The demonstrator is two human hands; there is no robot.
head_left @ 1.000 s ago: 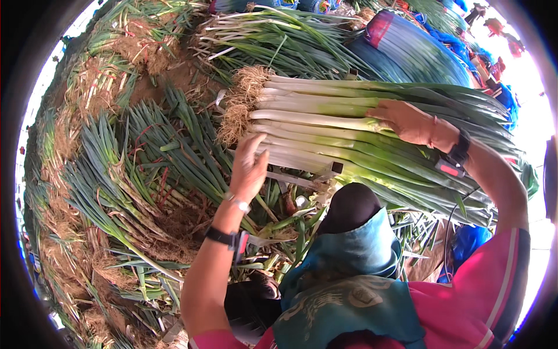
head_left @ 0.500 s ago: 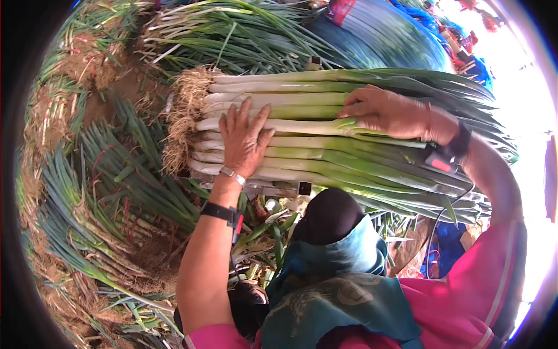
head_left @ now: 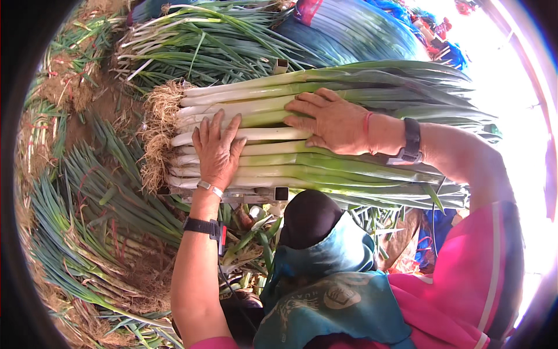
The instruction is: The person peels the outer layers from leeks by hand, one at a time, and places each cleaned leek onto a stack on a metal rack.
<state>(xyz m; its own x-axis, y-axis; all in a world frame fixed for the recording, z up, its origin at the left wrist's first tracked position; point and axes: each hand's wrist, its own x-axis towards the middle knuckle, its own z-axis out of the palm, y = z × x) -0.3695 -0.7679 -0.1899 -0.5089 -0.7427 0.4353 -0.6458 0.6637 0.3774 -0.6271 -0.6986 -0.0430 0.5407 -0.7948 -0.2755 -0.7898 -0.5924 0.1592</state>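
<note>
A wide row of long leeks lies side by side in front of me, roots to the left and dark green leaves to the right. My left hand rests on the white stems near the root end, fingers spread. Farther right, my right hand lies over the pale green middle of the row, its fingers stretched out and apart. Both palms face down on the leeks, and neither hand grips one. The leeks directly under my palms are hidden.
Square metal tube ends show at the near and far sides of the row. Loose green onions are heaped beyond it, beside a wrapped bundle. More onions cover the ground at left. Bright blue plastic lies at lower right.
My right hand has moved left from the leaf bases and opened from a pinch to lie flat. My left hand stays spread on the stems. The whole view has shifted slightly.
</note>
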